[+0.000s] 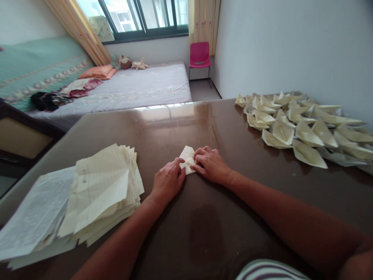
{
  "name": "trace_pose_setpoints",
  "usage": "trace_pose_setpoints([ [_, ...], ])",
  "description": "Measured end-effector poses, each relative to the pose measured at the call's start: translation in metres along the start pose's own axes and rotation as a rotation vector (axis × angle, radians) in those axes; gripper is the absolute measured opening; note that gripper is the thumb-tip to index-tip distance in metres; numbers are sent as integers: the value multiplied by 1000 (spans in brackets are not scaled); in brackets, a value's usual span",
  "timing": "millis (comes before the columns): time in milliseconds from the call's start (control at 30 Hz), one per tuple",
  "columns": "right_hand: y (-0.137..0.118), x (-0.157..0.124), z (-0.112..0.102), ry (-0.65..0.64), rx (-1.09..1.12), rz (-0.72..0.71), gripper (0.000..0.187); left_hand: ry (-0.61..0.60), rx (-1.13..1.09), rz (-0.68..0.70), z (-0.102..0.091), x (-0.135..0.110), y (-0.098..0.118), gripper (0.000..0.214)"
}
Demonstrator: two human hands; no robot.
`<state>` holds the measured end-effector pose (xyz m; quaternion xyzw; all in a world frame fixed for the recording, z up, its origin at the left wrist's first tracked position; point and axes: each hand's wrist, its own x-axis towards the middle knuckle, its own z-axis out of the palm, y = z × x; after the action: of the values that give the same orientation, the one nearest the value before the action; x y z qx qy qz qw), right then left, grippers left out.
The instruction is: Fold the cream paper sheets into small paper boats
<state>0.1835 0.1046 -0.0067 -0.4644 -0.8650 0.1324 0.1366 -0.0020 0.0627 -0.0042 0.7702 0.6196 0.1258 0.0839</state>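
while left fingers [176, 163] and right fingers [201, 153] hold creased paper [188, 153], glossy table [205, 214], pointed paper boats [309, 134]

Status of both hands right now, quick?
Left hand: touching the left side of the small folded cream paper; pinching or pressing, can't tell.
Right hand: curled at the paper's right side; grip likewise unclear.

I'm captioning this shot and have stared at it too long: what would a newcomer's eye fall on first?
Probably the crowd of pale folded paper boats covering the far right of the glossy brown table. Next might be the bright pink chair against the far wall, right of the bed. Then the middle, where the left hand and right hand touch a small folded paper.
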Motion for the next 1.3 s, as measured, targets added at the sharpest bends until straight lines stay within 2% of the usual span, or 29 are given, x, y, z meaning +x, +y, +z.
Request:
trace_pose_setpoints([
  [300,-2,5,1,-28,-59,30,32,14,28,9,1,1,1,19],
  [733,0,6,5,19,-16,52,31,5,97,35,2,0,3,19],
  [867,2,6,6,30,3,47,29,61,175,44,4,-2,4,24],
  [967,2,6,5,36,9,40,27,143,230,188,5,-4,3,33],
  [1067,2,5,5,36,-21,38,21,122,189,375,10,-4,1,40],
  [1300,9,4,5,32,18,-24,19,-49,170,394,16,-10,-2,64],
])
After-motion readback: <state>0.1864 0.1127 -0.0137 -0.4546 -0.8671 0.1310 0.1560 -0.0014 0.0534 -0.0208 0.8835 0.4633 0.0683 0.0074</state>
